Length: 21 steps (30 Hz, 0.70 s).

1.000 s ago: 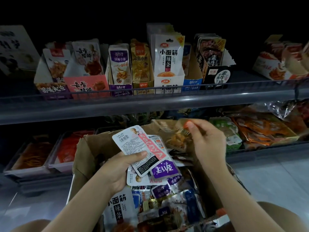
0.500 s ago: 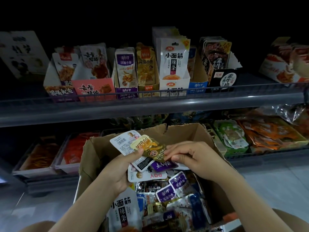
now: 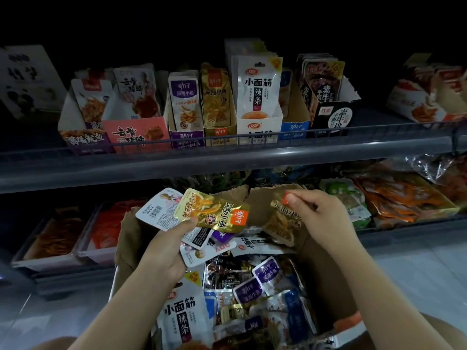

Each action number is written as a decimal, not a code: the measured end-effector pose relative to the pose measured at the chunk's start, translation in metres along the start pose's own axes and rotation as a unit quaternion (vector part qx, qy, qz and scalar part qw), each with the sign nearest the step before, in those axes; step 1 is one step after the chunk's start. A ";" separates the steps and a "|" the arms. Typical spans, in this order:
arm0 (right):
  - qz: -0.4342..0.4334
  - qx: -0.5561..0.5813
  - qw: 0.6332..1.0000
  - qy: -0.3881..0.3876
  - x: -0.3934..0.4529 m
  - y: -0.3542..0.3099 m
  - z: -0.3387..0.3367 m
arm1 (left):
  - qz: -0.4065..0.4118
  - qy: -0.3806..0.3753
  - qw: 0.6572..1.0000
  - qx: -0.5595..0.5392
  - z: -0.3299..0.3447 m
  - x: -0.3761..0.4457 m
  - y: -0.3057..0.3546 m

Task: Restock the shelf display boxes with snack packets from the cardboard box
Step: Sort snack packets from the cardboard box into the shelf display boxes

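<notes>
Left hand (image 3: 164, 251) gripping fanned packets (image 3: 217, 210), right hand (image 3: 321, 218) pinching gold packet (image 3: 280, 221)

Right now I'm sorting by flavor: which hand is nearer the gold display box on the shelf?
Right. The right hand is below the gold display box, slightly rightward; the left hand is lower, leftward.

Glossy gold foil packet (image 3: 217, 213); matt, rough brown cardboard box (image 3: 326, 279) with torn edges; shiny plastic snack packets (image 3: 267, 286); smooth grey shelf rail (image 3: 227, 162).
</notes>
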State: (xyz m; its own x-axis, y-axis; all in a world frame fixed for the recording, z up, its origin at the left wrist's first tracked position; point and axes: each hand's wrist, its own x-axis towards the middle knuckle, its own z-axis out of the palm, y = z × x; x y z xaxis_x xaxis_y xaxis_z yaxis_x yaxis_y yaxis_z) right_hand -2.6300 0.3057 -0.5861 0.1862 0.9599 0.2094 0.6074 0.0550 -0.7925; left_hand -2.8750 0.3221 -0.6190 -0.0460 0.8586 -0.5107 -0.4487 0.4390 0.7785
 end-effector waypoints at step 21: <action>0.204 0.297 0.925 -0.117 -0.017 -0.017 0.039 | 0.049 -0.121 0.991 -0.003 0.013 -0.014 -0.021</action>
State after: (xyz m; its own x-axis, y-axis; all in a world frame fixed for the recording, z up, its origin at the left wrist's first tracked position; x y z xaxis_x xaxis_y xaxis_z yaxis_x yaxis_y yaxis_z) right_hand -2.6739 0.2988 -0.5983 0.0921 0.9636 -0.2508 -0.0217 -0.2499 -0.9680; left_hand -2.8533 0.3042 -0.6236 0.1265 0.9357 -0.3294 -0.4583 0.3496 0.8172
